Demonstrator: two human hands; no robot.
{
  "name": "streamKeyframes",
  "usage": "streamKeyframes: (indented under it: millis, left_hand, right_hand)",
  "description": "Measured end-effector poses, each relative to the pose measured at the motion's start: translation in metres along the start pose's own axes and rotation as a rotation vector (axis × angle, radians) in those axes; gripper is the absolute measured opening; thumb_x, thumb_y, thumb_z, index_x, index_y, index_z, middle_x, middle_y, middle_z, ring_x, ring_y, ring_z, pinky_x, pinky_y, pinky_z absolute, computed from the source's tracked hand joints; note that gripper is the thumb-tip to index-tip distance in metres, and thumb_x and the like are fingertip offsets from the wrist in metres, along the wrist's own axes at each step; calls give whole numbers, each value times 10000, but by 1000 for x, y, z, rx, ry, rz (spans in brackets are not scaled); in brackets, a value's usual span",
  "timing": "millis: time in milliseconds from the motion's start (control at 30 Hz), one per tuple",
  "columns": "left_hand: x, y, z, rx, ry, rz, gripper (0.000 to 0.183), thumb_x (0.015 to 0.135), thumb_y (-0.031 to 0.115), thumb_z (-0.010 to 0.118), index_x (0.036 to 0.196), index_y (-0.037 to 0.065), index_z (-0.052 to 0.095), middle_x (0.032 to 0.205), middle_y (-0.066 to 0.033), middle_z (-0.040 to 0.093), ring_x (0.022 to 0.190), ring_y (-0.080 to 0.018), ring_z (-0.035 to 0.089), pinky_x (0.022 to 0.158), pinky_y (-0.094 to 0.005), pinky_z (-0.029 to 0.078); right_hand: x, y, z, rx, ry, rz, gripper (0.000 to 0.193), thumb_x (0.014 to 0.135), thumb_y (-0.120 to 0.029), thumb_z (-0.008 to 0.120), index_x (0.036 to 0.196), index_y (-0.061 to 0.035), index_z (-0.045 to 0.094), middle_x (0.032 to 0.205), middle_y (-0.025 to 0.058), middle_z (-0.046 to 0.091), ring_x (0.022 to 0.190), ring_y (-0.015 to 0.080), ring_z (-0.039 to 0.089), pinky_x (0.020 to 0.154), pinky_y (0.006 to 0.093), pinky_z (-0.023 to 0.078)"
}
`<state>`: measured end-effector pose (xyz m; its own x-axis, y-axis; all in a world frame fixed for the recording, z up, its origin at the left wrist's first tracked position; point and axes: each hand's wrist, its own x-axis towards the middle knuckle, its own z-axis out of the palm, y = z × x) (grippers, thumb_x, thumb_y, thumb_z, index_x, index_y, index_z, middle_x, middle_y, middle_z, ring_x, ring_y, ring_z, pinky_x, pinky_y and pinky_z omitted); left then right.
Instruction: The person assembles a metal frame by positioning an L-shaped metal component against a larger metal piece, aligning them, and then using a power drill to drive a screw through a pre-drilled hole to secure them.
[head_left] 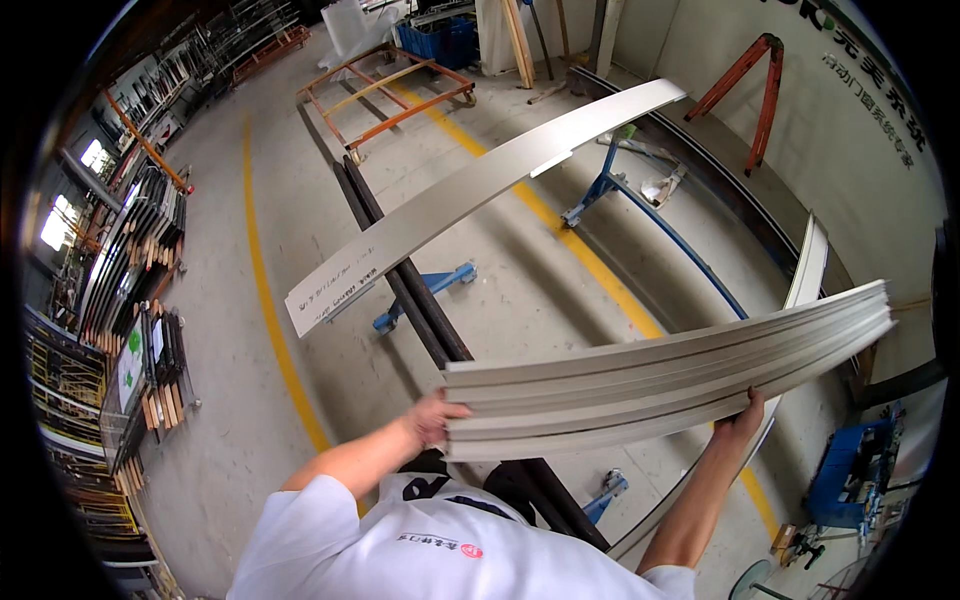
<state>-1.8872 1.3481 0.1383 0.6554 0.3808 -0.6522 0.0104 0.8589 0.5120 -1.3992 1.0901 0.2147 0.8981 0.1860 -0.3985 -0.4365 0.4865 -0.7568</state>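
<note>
A stack of long off-white profiles (640,385) with ridged sides lies across in front of me, its far end reaching out to the right. My left hand (434,418) is closed at the stack's left end, slightly blurred, with fingers on the end edge. Along the near lower edge, right of the middle, my right hand (742,416) grips the stack from beneath, its fingers partly hidden. Beyond it a wide pale panel (470,185) with handwriting near its left end rests across the dark bars (425,310).
Blue wheeled stands (600,190) support the bars. Farther off stands an orange-framed cart (385,95). An orange trestle (745,100) leans by the right wall. Racks of framed panels (130,260) line the left side. A blue machine (850,470) sits at the lower right.
</note>
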Motion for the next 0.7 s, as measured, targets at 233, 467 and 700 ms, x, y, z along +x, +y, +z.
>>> streamKeyframes:
  millis: [233,467,700]
  left_hand:
    - [-25,203,-121,231,545,151,828,738,-17,629,1505,191,398,1200,-146,620,1063,-364,620,933,-543,508]
    - [34,331,-295,364,-64,436,613,829,167,585,1430,133,465,1271,-127,595,1176,-296,584,992,-501,524]
    - [42,377,-385,469,311,62,574,927,430,538,1376,72,524,1314,-131,584,1129,-295,588,901,-447,516]
  right_hand:
    - [-127,-37,69,162,2,-125,508,900,-324,594,1319,-39,570,1319,161,605,1231,359,554,1035,507,471]
    - [-148,129,48,196,326,-263,423,888,-263,579,1209,12,596,1220,169,607,1148,323,559,971,482,496]
    - [-295,245,102,472,524,-377,326,863,-133,576,1100,89,599,1081,214,646,981,335,651,806,474,570]
